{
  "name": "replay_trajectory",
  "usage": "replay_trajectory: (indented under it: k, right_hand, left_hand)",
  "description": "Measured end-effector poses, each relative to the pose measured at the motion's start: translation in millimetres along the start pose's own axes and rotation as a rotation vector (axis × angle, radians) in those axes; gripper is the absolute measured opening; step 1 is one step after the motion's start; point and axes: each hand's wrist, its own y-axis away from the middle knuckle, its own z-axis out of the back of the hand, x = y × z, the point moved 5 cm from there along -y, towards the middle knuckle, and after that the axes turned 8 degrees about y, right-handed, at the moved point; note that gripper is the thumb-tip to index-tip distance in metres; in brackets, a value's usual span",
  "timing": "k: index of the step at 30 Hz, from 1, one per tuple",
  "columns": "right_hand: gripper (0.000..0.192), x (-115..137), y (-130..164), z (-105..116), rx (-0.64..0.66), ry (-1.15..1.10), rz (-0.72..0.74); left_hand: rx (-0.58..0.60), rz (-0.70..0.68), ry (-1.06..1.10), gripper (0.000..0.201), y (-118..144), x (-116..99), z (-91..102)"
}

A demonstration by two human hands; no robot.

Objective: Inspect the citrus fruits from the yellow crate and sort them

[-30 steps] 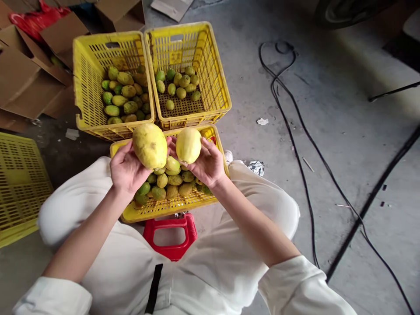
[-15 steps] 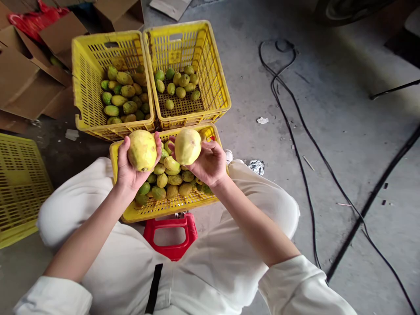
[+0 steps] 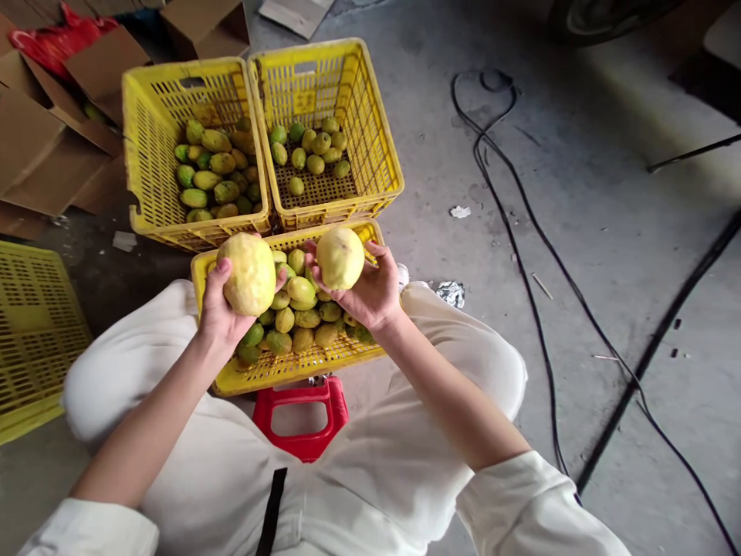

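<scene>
My left hand (image 3: 223, 309) is wrapped round a large pale-yellow, lumpy oval fruit (image 3: 250, 274), its thumb pressed against the near side. A second, smoother yellow fruit (image 3: 340, 258) rests in the curled fingers of my right hand (image 3: 370, 289), palm turned up. Both fruits are raised above the front yellow crate (image 3: 295, 369), which stands between my knees. Inside it lies a layer of green and yellow fruit (image 3: 302, 290), partly covered by my hands. The exact kind of fruit is not clear to me.
Beyond stand two more yellow crates, the left one (image 3: 144, 154) holding many fruits and the right one (image 3: 376, 116) fewer. Another yellow crate (image 3: 35, 309) is at far left, below cardboard boxes (image 3: 46, 147). A red plastic handle (image 3: 301, 444) lies before me. Black cables (image 3: 521, 255) cross the floor at right.
Both fruits have been turned, showing other sides. The right-hand fruit has shifted slightly to the right, and the fingers round it have moved.
</scene>
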Motion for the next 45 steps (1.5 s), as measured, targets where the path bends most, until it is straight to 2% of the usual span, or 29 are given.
replay_trajectory:
  k: [2, 4, 7, 11, 15, 19, 21, 26, 29, 32, 35, 37, 39, 42, 45]
  right_hand:
    - [0.043, -2.5, 0.1, -1.4, 0.037, 0.01, -0.014]
    - [0.04, -5.6, 0.5, -1.7, 0.029, 0.01, -0.045]
    - [0.04, -8.4, 2.2, 0.2, -0.058, -0.001, -0.108]
    - [0.035, -4.4, 4.3, 2.1, -0.147, 0.008, -0.097]
    - [0.039, -1.6, 2.7, -2.0, -0.062, -0.015, -0.037]
    - [0.033, -2.9, 1.3, -3.4, -0.046, -0.029, -0.021]
    - [0.032, -2.9, 1.5, -2.5, -0.096, -0.026, -0.022]
    - [0.034, 3.1, 4.4, -3.3, -0.2, 0.001, -0.003]
    - [0.038, 4.7, 5.1, -3.3, -0.214, 0.008, -0.033]
    - [0.04, 4.2, 3.9, -3.9, -0.134, -0.017, -0.05]
    - [0.037, 4.3, 3.0, -4.5, -0.055, -0.034, -0.03]
    - [0.036, 4.7, 2.7, -4.8, -0.047, -0.024, -0.014]
    - [0.035, 4.7, 2.3, -4.3, -0.077, 0.0, -0.011]
    - [0.034, 5.6, 2.1, -0.4, -0.168, 0.037, -0.003]
    - [0.034, 7.4, 2.7, 3.9, -0.216, 0.043, 0.014]
  left_hand:
    - [0.054, 0.011, 0.024, 0.039, 1.6, 1.5, -3.7]
    - [0.056, 0.065, 0.013, 0.037, 2.4, 4.4, -5.7]
    - [0.003, 0.093, -0.023, 0.034, 1.7, 5.4, -4.6]
    - [0.056, 0.055, -0.046, 0.034, -1.5, 3.5, -4.0]
    - [0.023, 0.027, -0.007, 0.03, -2.6, -0.3, 1.0]
    - [-0.046, -0.028, 0.001, 0.009, -2.7, -3.9, 6.0]
    - [-0.029, -0.038, -0.024, 0.01, -2.9, -2.6, 6.6]
    - [0.097, -0.002, -0.052, 0.026, -1.3, 6.9, 6.5]
    - [0.085, 0.057, -0.064, 0.027, -0.5, 14.1, 10.0]
    - [0.084, 0.109, -0.068, 0.035, -1.0, 18.8, 10.0]
    - [0.041, 0.092, -0.031, 0.031, -1.5, 15.8, 8.5]
    - [0.012, 0.086, 0.003, 0.034, -0.6, 11.9, 6.4]
    - [0.019, 0.078, 0.031, 0.04, 0.9, 6.9, 3.0]
    - [0.044, 0.036, 0.028, 0.033, 1.4, -0.6, -0.5]
    - [0.007, -0.027, -0.016, 0.03, -1.4, -4.8, 1.8]
